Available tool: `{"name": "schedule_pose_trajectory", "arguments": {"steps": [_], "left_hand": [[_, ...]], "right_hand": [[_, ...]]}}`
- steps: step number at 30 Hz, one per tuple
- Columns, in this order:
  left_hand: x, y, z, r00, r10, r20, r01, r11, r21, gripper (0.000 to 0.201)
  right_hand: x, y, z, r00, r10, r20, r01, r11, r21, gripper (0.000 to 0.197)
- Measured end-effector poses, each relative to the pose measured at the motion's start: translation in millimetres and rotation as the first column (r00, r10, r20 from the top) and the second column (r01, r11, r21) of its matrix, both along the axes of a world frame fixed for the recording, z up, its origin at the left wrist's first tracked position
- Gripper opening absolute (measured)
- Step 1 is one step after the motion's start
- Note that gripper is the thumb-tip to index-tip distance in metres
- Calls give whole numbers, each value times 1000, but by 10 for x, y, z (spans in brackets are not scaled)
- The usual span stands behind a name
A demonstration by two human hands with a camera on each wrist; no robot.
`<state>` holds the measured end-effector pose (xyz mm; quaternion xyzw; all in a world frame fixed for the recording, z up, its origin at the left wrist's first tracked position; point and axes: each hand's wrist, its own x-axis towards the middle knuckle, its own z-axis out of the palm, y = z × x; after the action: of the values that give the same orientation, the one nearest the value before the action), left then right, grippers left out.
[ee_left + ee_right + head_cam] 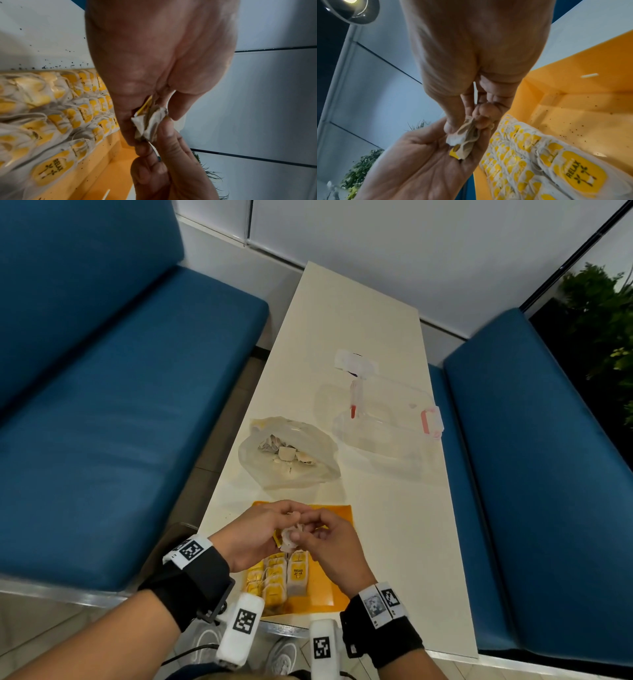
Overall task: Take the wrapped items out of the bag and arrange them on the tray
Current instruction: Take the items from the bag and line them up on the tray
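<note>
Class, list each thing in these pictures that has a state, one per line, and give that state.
Left hand: pinching the sachet.
Right hand: pinching the same sachet.
Sachet: crumpled, held above the tray.
Tray: partly filled with rows of sachets.
Bag: open, sachets left inside.
Clear box: on the table; whether its lid is on is unclear.

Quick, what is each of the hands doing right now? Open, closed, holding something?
Left hand: fingers pinch a crumpled tea bag above the yellow tray.
Right hand: fingertips pinch the same tea bag from the other side.
</note>
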<state>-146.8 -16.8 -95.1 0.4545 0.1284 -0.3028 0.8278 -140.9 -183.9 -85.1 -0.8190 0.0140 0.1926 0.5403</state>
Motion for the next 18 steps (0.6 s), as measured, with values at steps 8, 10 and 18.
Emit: {"name": "schedule_pose_trajectory", "arguments": {"steps": [8,10,18], "left_hand": [[-24,22,-16,998,-58,28,56,996,68,37],[-29,26,3,996,-79,34,73,988,136,40],[-20,49,66,994,-55,91,13,912,410,23]], "right_hand": [[76,-96,147,986,-88,144,99,992,-72,8],[115,-119,192,980,-80,184,102,988,-113,9],[255,-229,414,915,338,220,-168,815,-554,11]]}}
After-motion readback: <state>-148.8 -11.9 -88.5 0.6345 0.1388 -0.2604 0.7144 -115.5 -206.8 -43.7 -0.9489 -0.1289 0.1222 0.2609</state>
